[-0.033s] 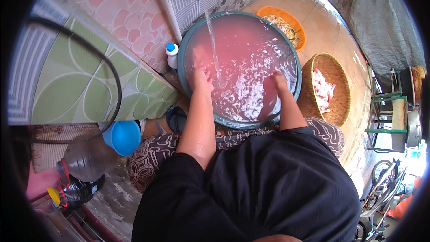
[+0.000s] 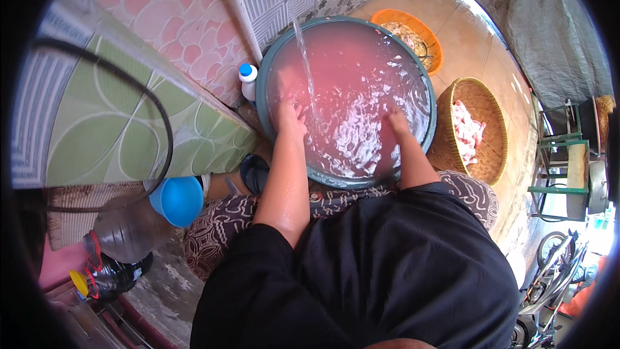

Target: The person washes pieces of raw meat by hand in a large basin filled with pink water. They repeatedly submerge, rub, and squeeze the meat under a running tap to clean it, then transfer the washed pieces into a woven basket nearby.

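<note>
A large round tub with a dark green rim stands before me, full of cloudy pinkish-red water. My left hand dips into its left side, fingers apart and partly under the surface; nothing shows in them. At the right side of the tub, my right hand is in the water up to about the knuckles, and its fingers are hidden. A stream of water falls from above close to my left hand. Glare and murk hide whatever lies below.
Right of the tub, a woven bamboo basket holds pale pink pieces that look like raw meat. Behind it sits an orange basin with mixed scraps. A white bottle with a blue cap and a blue bucket stand at left.
My right hand has shifted slightly to the left in the water. My left hand stays in nearly the same place, and the stream keeps falling.
</note>
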Tool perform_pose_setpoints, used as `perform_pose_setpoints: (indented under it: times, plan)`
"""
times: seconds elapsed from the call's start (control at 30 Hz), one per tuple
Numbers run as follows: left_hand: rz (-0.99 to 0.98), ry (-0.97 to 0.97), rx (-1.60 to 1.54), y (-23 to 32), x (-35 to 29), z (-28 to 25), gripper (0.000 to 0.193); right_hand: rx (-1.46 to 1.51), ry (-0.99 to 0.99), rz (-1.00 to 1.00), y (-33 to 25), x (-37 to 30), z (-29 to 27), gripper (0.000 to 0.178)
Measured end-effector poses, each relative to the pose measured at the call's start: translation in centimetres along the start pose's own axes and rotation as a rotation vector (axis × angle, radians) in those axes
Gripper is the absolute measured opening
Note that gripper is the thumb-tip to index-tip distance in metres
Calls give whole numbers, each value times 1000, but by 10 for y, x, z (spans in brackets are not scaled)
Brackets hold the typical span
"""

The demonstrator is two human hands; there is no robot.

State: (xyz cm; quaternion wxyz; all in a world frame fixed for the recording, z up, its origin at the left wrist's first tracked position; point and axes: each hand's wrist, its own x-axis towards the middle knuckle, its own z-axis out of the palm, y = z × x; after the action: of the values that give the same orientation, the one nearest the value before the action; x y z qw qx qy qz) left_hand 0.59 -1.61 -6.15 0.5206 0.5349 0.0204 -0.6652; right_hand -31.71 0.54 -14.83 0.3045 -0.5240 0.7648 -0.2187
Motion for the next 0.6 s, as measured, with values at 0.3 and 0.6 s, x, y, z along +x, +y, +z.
perform_pose_setpoints:
  times: [0.3, 0.6]
  plan:
    - [7, 15, 78, 11, -10, 8, 49, -861, -528, 146, 26, -14, 72, 37]
    - [70, 65, 147, 5, 2, 14, 39, -660, -624, 289, 30, -48, 108, 33]
